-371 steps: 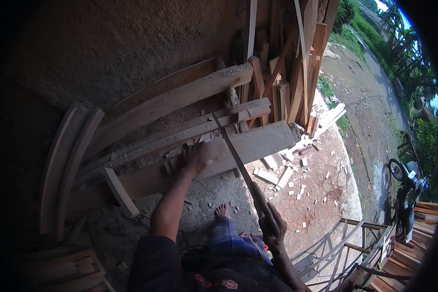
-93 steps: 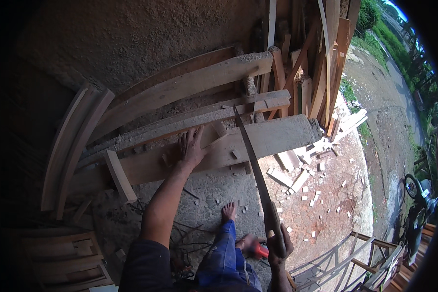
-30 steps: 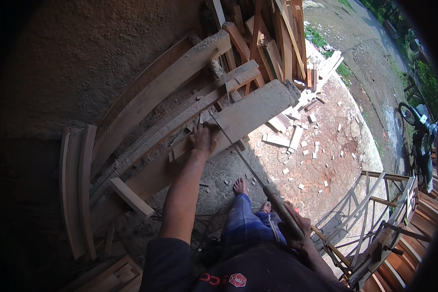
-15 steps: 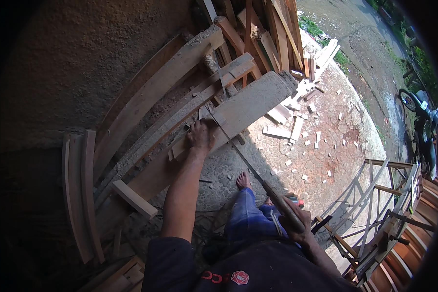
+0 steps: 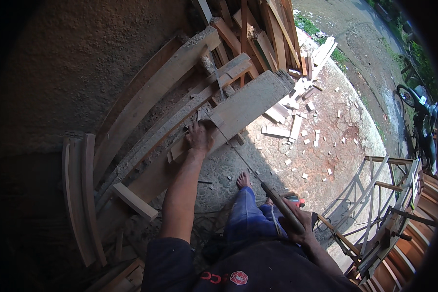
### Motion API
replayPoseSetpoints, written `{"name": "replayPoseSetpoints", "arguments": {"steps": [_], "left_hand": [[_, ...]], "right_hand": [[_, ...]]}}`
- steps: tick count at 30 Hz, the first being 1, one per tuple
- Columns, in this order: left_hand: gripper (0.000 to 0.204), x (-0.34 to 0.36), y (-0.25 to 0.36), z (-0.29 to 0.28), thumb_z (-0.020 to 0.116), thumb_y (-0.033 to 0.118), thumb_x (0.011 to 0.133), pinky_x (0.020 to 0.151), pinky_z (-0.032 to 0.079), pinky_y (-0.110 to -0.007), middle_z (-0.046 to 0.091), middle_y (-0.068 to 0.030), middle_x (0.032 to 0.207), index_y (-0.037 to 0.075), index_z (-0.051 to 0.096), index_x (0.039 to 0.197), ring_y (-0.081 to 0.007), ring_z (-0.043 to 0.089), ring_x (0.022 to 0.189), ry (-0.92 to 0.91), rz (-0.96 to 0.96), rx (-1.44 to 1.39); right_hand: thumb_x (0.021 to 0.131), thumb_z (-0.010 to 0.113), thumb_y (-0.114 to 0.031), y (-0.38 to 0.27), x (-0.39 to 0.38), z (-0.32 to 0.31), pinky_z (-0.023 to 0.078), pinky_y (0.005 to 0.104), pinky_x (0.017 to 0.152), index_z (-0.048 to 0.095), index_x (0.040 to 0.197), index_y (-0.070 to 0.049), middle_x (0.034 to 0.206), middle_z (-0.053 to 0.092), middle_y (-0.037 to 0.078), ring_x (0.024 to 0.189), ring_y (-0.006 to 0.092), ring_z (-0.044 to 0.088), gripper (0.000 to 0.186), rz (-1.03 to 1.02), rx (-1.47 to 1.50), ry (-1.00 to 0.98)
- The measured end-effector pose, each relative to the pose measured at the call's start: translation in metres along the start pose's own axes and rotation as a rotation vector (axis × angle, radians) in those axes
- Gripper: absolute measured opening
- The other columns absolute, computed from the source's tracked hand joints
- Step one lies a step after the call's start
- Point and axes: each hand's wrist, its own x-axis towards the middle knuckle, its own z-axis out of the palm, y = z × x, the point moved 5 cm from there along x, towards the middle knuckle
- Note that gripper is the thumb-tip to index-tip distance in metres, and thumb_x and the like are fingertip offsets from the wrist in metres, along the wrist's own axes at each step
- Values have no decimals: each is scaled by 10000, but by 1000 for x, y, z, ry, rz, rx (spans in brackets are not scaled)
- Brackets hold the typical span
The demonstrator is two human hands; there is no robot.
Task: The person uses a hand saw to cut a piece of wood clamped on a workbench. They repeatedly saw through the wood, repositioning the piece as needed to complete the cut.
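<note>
My left hand [image 5: 199, 137] rests on a wide plank, its fingers bent around a small pale wood piece [image 5: 179, 148] and holding it down. The wide plank [image 5: 253, 103] slopes from lower left to upper right. In my right hand [image 5: 301, 225], close to my body, is the long handle of a handsaw [image 5: 279, 198]. The saw's thin blade, seen nearly edge-on, runs up and left to the plank, just right of my left hand. Whether its teeth are in the wood, I cannot tell.
Long boards [image 5: 153, 87] lie beside the wall. A short wood block [image 5: 135, 200] sits across the plank's lower end. Upright timber [image 5: 272, 34] leans at the back. Offcuts [image 5: 295, 127] litter the floor. A red power tool [image 5: 297, 201] is near my feet; a wooden frame [image 5: 374, 219] stands right.
The saw's blade now shows as a thinner line, and its handle has shifted slightly. My left hand stays on the same wood piece.
</note>
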Motion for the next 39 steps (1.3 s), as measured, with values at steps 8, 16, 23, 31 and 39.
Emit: {"name": "replayPoseSetpoints", "arguments": {"steps": [8,16,23,31,39], "left_hand": [[575,2,11,-22,739,226,776,952,510,-550,557,-166,1204,62,494,1270,-370,522,1215,-34,53,-39],[522,5,12,10,772,260,741,941,511,-520,544,-133,1238,59,566,1176,-331,516,1224,17,70,-15],[470,22,13,19,716,234,780,976,486,-512,554,-139,1273,56,558,1185,-350,498,1257,-70,3,63],[600,27,-10,-39,677,210,807,1055,450,-458,516,-206,1371,54,514,1362,-407,516,1263,-301,86,-182],[775,30,-49,-23,721,401,796,1100,399,-454,495,-235,1430,57,434,1428,-393,453,1343,-83,188,-430]], "right_hand": [[845,721,-153,6,83,39,556,402,754,482,1433,-114,999,702,204,841,356,712,636,38,174,33],[846,736,-152,3,53,22,569,392,750,501,1422,-102,1034,717,177,864,309,731,624,89,102,17],[872,739,-169,-9,108,43,554,361,715,529,1400,-106,955,721,178,814,280,735,572,31,290,137],[852,759,-161,-67,59,-34,554,315,734,565,1335,22,1043,729,170,862,218,737,552,-277,-26,414],[859,709,-105,-11,9,-3,486,232,695,564,1339,47,961,691,60,779,89,612,524,273,363,342]]}}
